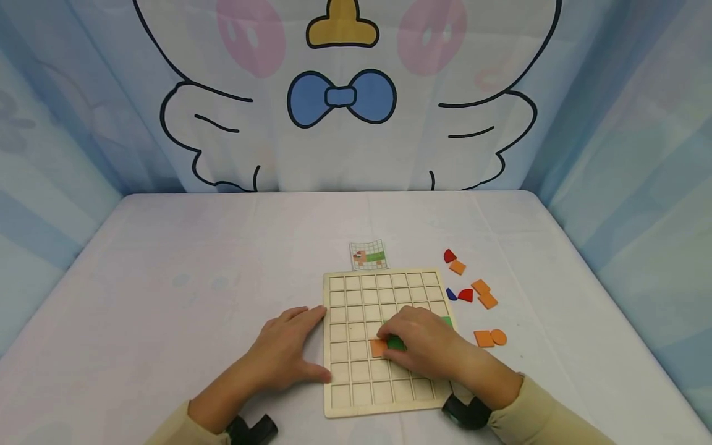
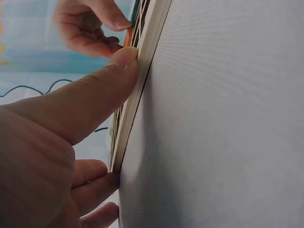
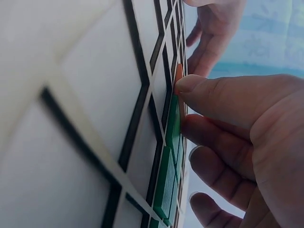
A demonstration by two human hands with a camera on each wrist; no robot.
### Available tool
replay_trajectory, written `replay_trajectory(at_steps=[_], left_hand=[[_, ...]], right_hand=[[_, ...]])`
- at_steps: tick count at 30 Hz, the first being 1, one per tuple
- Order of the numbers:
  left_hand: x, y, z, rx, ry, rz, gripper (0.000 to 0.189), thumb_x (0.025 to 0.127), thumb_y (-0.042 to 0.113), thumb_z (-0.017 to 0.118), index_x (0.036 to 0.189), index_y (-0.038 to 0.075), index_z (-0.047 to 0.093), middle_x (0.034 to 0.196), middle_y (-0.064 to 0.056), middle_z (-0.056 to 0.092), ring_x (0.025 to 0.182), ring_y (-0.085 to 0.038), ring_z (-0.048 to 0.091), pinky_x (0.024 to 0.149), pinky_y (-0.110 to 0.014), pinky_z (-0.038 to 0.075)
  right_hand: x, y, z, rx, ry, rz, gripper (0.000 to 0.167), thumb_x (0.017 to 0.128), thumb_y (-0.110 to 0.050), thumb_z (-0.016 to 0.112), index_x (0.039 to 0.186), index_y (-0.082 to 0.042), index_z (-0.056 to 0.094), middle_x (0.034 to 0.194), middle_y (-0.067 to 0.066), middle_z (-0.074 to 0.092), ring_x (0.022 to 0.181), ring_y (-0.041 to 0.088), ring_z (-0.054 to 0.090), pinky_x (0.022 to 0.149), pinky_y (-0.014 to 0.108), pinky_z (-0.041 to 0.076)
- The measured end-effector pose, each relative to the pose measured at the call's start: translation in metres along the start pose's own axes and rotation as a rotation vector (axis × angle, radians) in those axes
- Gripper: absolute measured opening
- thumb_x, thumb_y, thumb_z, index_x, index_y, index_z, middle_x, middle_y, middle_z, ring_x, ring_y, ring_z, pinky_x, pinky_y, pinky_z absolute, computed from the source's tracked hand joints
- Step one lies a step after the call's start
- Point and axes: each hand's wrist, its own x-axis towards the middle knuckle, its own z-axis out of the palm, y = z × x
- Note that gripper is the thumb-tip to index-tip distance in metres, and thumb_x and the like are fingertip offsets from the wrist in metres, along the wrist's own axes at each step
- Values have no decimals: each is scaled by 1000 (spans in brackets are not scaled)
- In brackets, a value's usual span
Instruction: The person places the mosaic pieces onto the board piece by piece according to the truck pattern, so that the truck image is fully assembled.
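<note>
A wooden grid board (image 1: 351, 396) lies on the table. My left hand (image 1: 286, 349) rests against its left edge, thumb and fingers spread along the side; in the left wrist view the thumb touches the rim. Over the middle of the board, my right hand (image 1: 425, 340) pinches an orange square tile (image 1: 377, 348) between thumb and index finger. In the right wrist view this tile stands at the end of a row of green tiles (image 3: 165, 183) set in the grid. Part of the green row is hidden under the right hand in the head view.
Behind the board lies a small picture card (image 1: 369, 256) with a gridded pattern. To the right are loose orange squares (image 1: 484, 339), an orange circle (image 1: 499, 337), red quarter-rounds (image 1: 466, 295) and a dark blue piece (image 1: 452, 295). Printed curtains enclose the table.
</note>
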Motion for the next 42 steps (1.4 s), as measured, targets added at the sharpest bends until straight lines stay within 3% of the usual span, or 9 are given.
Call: replay_trajectory(at_steps=[9,17,24,30,42], left_hand=[[0,1,0,9,-7,-12,104,64,49,92,149,8,46,147,-7,51,139,-31,38,106,-58,32],[0,1,-1,2,-7,-10,104,64,49,92,149,7,46,147,-7,51,139,-32,38,106,-58,31],[1,1,0,1,-6,-10,104,64,49,92,149,8,47,147,-7,51,139,-32,38,106,-58,32],[0,0,0,-2,-6,-10,104,64,49,92,149,8,46,147,-7,51,139,-31,38,106,-58,32],[1,1,0,-9,-7,-12,104,64,48,93,148,8,47,147,-7,52,139,-32,38,106,-58,32]], right_hand=[[2,0,2,2,5,-18,10,88,-22,79,95,-16,75,92,-10,70,86,10,61,77,32,51],[3,0,1,32,-48,-7,12,89,-22,78,99,-17,76,93,-11,70,85,8,59,76,29,50],[0,2,-3,78,-94,27,21,89,-21,76,108,-14,74,103,-9,70,94,10,58,85,33,49],[-7,5,-12,106,-80,99,34,88,-22,76,118,-9,70,115,-3,67,108,18,59,96,40,48],[-21,16,-24,142,-40,172,40,88,-25,78,123,-9,66,116,-1,65,94,15,58,85,37,51]])
